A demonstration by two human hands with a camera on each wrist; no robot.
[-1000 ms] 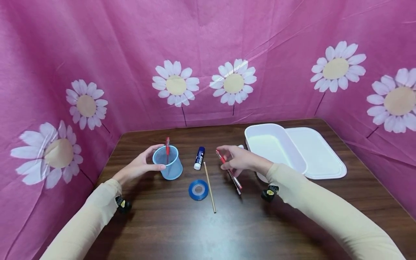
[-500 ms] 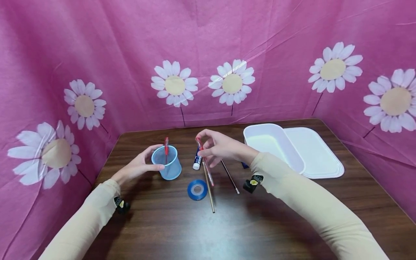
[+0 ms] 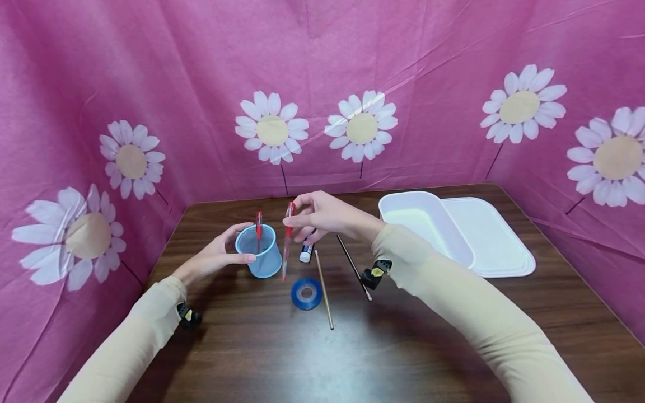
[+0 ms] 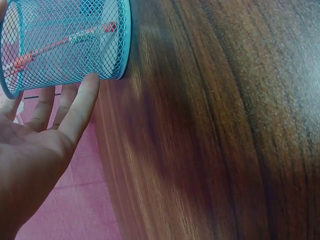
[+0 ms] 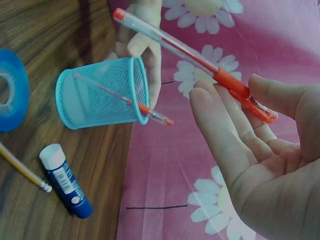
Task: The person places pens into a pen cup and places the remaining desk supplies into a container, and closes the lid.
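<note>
A light-blue mesh pen cup (image 3: 267, 264) stands upright on the table, one red pen (image 3: 259, 225) leaning inside it. My left hand (image 3: 216, 258) holds the cup from the left, thumb at the near side and fingers round the far side. To the right of the cup, my right hand (image 3: 327, 215) pinches a second red pen (image 5: 172, 45) by its capped end between thumb and fingers. This pen hangs nearly upright, tip down, above the table and apart from the cup. A blue glue stick (image 5: 65, 180) lies partly hidden beneath the right hand in the head view.
On the brown wooden table (image 3: 252, 352) lie a blue tape roll (image 3: 306, 294), a yellow pencil (image 3: 325, 291) and a dark pencil (image 3: 355, 268). A white plastic box (image 3: 418, 215) and its lid (image 3: 499, 238) are at the right. A pink flowered cloth (image 3: 322, 50) hangs behind.
My right hand has lifted the red pen from beside the dark pencil and carried it left towards the cup, turning it more upright. The left hand and cup have stayed in place.
</note>
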